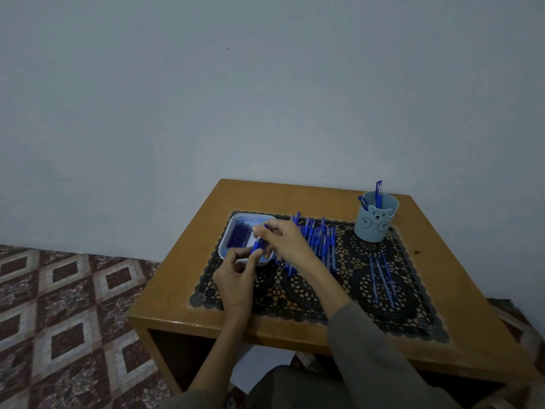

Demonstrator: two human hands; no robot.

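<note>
Here's the wooden counter (pixel 295 196), with a black lace mat (pixel 368 293) spread under everything, probably to stop round barrels rolling off. Far right of the fingers stands a bear-faced cup (pixel 374 222) with a couple of capped pens upright in it, which looks like the finished bin. Directly beneath the fingers sits the shallow pale tray (pixel 236 217). Just to their right lies a heap of pens (pixel 318 240), close enough to grab without stretching. Three pens (pixel 383 278) lie apart, further right and nearer the body.

Both hands are on one job. The left hand (pixel 236 278) comes up from below, its fingers (pixel 250 261) clamped on the lower end of a blue pen (pixel 258 246). The right hand (pixel 283 237) reaches in from the side, its fingers (pixel 261 230) pinched round the upper end. The pen hangs tilted over the tray, so anything that slips should land inside it.

Left of the fingers, loose refills (pixel 237 236) lie side by side in the tray (my guess is that one is going into this barrel).
</note>
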